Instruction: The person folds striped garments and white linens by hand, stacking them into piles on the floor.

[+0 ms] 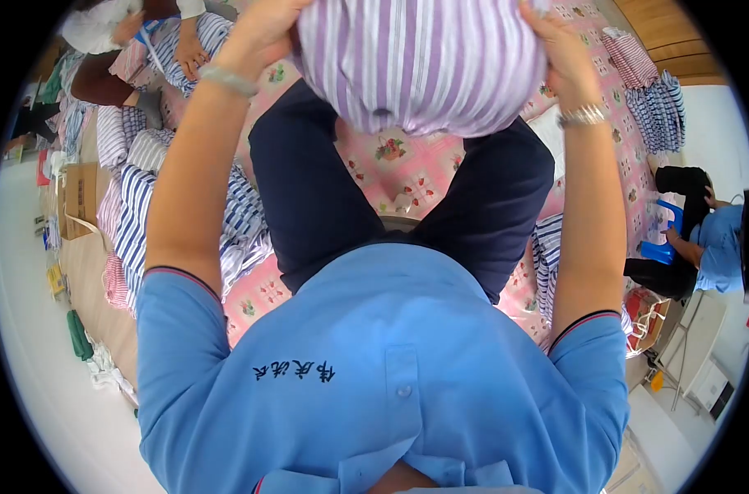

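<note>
Between both hands I hold up a purple-and-white striped cloth (420, 66), bunched into a rounded bundle whose top runs out of view. My left hand (266, 31), below it a pale bangle, grips its left side, fingertips partly hidden. My right hand (565, 53), with a metal band at the wrist, grips the right side. The bundle hangs above my knees in dark trousers (309, 177). Beneath lies a pink sheet with a strawberry print (391, 169).
Striped clothes (136, 193) are heaped at left, near a cardboard box (80, 198). Folded piles (656, 111) lie at upper right. Another person's hand (191, 56) rests on striped cloth at upper left. A person in blue (716, 247) sits at right beside a blue stool (661, 247).
</note>
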The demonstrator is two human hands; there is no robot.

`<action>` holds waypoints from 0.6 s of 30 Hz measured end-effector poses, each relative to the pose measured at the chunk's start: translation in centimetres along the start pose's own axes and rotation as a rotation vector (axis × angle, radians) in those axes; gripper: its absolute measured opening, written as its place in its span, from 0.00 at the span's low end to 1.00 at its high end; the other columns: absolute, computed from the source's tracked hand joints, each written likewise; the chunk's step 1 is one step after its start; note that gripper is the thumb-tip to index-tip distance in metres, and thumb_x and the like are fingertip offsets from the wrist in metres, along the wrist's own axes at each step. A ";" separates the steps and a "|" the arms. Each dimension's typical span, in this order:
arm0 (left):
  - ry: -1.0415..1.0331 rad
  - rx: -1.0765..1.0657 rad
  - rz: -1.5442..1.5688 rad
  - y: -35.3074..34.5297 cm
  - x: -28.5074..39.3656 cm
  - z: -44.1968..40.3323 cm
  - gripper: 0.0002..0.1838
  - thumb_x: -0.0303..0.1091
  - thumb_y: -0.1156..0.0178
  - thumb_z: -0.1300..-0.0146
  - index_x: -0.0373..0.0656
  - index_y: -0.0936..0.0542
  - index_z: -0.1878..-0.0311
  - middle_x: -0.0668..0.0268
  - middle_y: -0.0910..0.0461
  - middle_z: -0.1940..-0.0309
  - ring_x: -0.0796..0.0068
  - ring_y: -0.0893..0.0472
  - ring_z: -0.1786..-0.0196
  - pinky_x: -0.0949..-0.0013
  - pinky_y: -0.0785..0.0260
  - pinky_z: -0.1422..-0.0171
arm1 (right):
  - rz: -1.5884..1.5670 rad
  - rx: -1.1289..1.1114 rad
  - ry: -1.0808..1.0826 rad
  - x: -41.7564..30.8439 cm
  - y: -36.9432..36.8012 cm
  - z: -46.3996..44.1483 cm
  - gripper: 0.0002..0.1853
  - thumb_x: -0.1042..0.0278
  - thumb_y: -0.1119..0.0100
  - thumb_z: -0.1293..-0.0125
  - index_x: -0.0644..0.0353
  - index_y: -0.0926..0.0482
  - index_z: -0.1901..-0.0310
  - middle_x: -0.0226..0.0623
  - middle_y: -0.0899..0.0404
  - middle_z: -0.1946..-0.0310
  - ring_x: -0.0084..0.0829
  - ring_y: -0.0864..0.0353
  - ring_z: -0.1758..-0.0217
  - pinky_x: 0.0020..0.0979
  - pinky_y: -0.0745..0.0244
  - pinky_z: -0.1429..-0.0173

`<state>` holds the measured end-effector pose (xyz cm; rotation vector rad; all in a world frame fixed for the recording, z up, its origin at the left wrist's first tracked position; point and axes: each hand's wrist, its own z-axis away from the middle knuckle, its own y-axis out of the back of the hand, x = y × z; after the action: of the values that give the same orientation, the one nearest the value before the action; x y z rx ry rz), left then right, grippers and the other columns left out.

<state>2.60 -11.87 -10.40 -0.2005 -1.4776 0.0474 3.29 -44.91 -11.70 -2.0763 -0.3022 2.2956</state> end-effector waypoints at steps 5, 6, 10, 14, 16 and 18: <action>0.277 0.010 0.081 1.2 -2.7 -4.3 0.16 0.37 0.49 0.36 0.36 0.28 0.49 0.62 0.25 0.50 0.70 0.25 0.50 0.65 0.37 0.43 | -0.089 0.250 -0.211 3.7 1.0 -6.3 0.20 0.62 0.44 0.38 0.72 0.28 0.52 0.43 0.24 0.54 0.31 0.25 0.53 0.30 0.31 0.47; 0.276 0.025 0.066 0.6 -1.8 -4.6 0.17 0.36 0.51 0.36 0.38 0.29 0.47 0.60 0.27 0.47 0.66 0.26 0.48 0.60 0.39 0.41 | -0.118 0.146 -0.157 3.4 2.4 -8.1 0.20 0.63 0.45 0.37 0.72 0.29 0.52 0.43 0.25 0.53 0.30 0.26 0.50 0.30 0.33 0.44; 0.145 -0.021 0.141 1.0 3.0 -6.1 0.17 0.38 0.53 0.35 0.38 0.28 0.50 0.62 0.22 0.54 0.67 0.25 0.52 0.60 0.38 0.44 | 1.194 -0.035 0.528 -5.4 -0.9 -3.7 0.09 0.72 0.47 0.39 0.65 0.25 0.59 0.32 0.21 0.64 0.27 0.23 0.60 0.28 0.31 0.49; -0.213 -0.150 0.035 1.0 7.4 -4.2 0.15 0.38 0.53 0.34 0.37 0.26 0.53 0.62 0.20 0.62 0.67 0.22 0.60 0.65 0.31 0.52 | -0.191 -0.126 0.340 -8.5 1.0 -3.8 0.07 0.70 0.49 0.38 0.63 0.26 0.61 0.30 0.22 0.65 0.27 0.24 0.61 0.29 0.31 0.51; -0.290 -0.159 0.022 0.1 8.2 -0.1 0.14 0.36 0.51 0.36 0.37 0.26 0.54 0.62 0.20 0.65 0.67 0.22 0.60 0.66 0.31 0.54 | -0.406 -0.084 0.354 -8.4 3.4 -2.3 0.08 0.68 0.49 0.37 0.63 0.27 0.60 0.31 0.23 0.63 0.27 0.25 0.60 0.30 0.32 0.49; -0.500 -0.130 -0.441 2.4 7.0 1.9 0.14 0.35 0.48 0.37 0.36 0.26 0.53 0.64 0.22 0.62 0.73 0.23 0.57 0.68 0.31 0.52 | -0.402 -0.070 0.366 -7.5 4.4 0.7 0.14 0.66 0.49 0.37 0.66 0.28 0.54 0.37 0.25 0.55 0.28 0.28 0.51 0.32 0.36 0.43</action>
<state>1.64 -8.23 -3.74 0.0426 -1.9960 -0.3804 3.91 -50.42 -4.99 -2.1686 -0.7119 1.6702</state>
